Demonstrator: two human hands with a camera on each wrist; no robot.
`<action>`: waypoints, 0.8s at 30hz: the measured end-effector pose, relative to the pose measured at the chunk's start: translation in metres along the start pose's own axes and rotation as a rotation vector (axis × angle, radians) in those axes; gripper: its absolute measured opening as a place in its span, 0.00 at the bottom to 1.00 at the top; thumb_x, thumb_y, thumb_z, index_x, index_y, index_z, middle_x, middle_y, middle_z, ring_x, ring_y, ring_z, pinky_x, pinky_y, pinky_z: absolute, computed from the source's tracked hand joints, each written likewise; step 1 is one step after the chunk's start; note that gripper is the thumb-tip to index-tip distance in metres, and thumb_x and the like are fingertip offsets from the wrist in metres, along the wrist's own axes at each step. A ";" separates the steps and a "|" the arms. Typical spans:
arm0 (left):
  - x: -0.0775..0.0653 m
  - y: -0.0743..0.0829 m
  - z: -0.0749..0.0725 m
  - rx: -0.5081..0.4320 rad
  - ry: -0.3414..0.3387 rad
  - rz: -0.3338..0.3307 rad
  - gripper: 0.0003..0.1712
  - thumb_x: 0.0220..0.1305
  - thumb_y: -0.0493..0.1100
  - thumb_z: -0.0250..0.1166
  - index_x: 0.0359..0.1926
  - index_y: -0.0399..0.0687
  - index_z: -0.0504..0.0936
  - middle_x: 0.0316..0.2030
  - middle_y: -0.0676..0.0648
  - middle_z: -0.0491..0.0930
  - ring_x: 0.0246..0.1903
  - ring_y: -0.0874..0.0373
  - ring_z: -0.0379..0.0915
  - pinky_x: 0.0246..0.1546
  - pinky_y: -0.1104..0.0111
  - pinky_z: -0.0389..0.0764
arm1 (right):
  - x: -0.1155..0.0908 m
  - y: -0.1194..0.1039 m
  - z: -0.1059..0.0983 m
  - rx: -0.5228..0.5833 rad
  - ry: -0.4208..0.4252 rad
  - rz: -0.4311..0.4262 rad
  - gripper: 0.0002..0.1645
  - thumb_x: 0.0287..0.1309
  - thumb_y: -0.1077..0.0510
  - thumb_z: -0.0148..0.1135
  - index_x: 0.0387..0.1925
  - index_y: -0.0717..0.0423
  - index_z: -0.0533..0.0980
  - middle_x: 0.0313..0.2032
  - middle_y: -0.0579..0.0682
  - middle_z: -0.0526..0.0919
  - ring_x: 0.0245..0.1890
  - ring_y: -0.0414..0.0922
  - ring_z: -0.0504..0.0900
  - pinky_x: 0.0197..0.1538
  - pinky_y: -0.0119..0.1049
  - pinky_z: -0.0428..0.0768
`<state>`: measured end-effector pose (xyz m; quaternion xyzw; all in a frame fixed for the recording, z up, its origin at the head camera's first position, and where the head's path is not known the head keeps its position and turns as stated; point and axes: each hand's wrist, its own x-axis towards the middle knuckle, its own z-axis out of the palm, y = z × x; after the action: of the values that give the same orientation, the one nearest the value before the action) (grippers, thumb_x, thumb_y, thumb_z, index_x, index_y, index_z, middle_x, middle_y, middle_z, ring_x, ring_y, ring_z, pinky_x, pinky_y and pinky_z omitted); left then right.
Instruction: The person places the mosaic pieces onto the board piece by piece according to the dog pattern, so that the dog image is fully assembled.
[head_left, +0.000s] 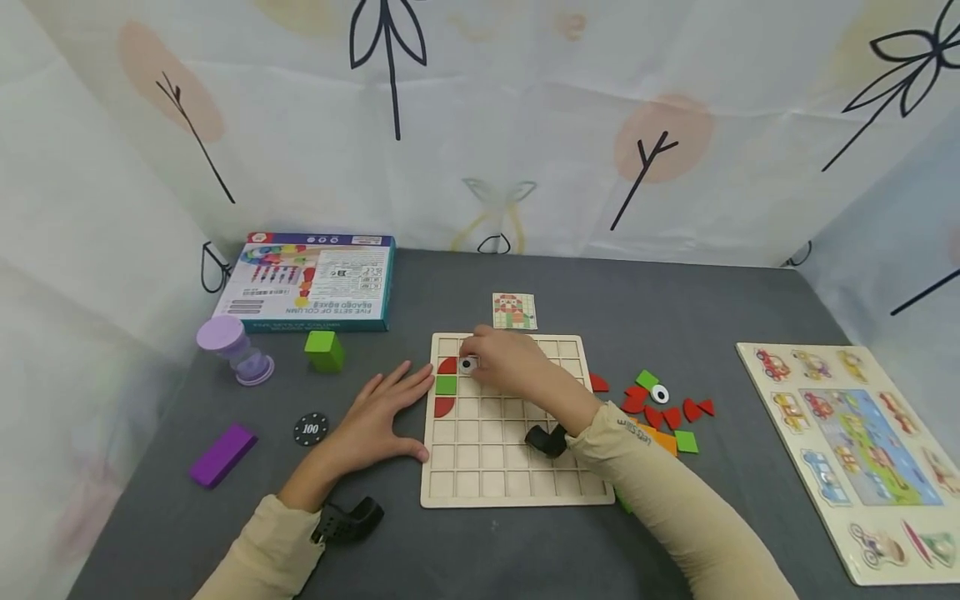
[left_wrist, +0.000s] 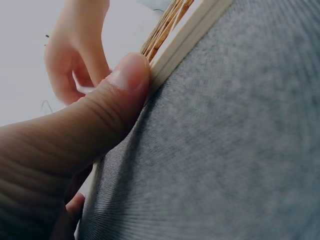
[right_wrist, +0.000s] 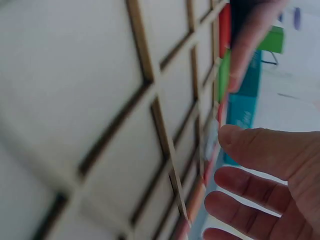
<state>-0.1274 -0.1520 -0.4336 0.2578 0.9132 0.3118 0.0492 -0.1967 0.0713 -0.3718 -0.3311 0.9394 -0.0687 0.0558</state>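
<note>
A pale wooden grid board [head_left: 480,483] lies on the grey table. My left hand [head_left: 375,425] is spread at its left side, the thumb [left_wrist: 131,75] against the board's edge and the fingertips near the upper left. Over the upper-left cells, my right hand [head_left: 513,362] pinches a round white eye piece with a dark centre [head_left: 468,364] between thumb and fingers. In the left column sit a red quarter-round piece [head_left: 447,366], a green square [head_left: 446,385] and another red quarter-round piece [head_left: 444,407]. My right hand hides part of the top rows.
A pattern card [head_left: 514,311] lies behind the board. Right of it are loose red pieces [head_left: 652,415], green squares [head_left: 686,442] and another eye piece [head_left: 659,394]. A picture puzzle [head_left: 825,375] lies far right; a box [head_left: 330,283], sand timer [head_left: 238,350] and blocks [head_left: 325,352] stand left.
</note>
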 end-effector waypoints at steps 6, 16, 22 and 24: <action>-0.001 -0.001 0.001 0.002 0.007 0.003 0.60 0.31 0.67 0.68 0.67 0.53 0.55 0.67 0.55 0.50 0.67 0.50 0.36 0.61 0.48 0.36 | -0.047 0.036 -0.015 0.076 0.079 0.095 0.17 0.50 0.56 0.64 0.44 0.48 0.77 0.41 0.45 0.76 0.36 0.42 0.77 0.32 0.36 0.74; -0.002 0.001 -0.001 0.006 0.003 -0.004 0.61 0.30 0.67 0.68 0.67 0.52 0.55 0.67 0.54 0.50 0.67 0.49 0.36 0.61 0.48 0.36 | -0.141 0.107 -0.018 0.083 0.164 0.289 0.18 0.48 0.58 0.65 0.44 0.55 0.76 0.39 0.52 0.77 0.32 0.46 0.75 0.29 0.37 0.74; -0.001 0.001 -0.001 0.006 0.002 0.000 0.61 0.30 0.67 0.68 0.67 0.52 0.55 0.67 0.54 0.50 0.67 0.49 0.37 0.61 0.48 0.36 | -0.172 0.124 -0.017 0.098 0.147 0.359 0.17 0.48 0.60 0.64 0.43 0.57 0.76 0.36 0.53 0.76 0.27 0.43 0.71 0.27 0.33 0.71; -0.001 0.001 -0.001 0.006 0.002 -0.002 0.61 0.30 0.67 0.68 0.67 0.52 0.55 0.67 0.53 0.50 0.67 0.49 0.37 0.61 0.48 0.36 | -0.181 0.128 -0.018 0.107 0.154 0.364 0.17 0.48 0.61 0.64 0.43 0.57 0.76 0.36 0.53 0.76 0.27 0.43 0.70 0.27 0.33 0.70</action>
<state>-0.1262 -0.1525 -0.4317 0.2568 0.9145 0.3091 0.0479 -0.1380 0.2855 -0.3648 -0.1463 0.9802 -0.1325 0.0129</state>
